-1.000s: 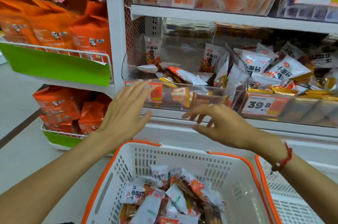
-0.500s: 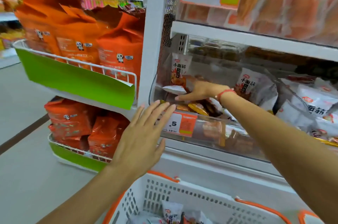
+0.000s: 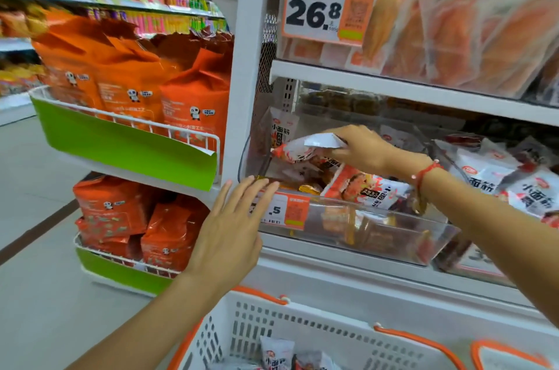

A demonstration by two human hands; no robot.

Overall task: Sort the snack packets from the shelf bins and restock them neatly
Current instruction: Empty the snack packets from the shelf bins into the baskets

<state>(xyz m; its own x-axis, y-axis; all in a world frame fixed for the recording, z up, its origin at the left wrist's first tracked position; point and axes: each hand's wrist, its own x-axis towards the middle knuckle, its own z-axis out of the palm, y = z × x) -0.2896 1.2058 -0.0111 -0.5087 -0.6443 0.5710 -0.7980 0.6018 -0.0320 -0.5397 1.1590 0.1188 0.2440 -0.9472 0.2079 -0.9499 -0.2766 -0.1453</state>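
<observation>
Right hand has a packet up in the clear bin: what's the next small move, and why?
Probably lift the white packet clear of the clear bin and drop it into the white basket below. The right hand pinches it above the loose pile, the basket already holds similar packets, and the left hand is open and empty at the bin's front.

White shelving upright (image 3: 246, 67); side racks with green fronts (image 3: 127, 145) holding orange bags (image 3: 130, 88); pale grey floor (image 3: 27, 188); price tag (image 3: 323, 6) reading 26.8
</observation>
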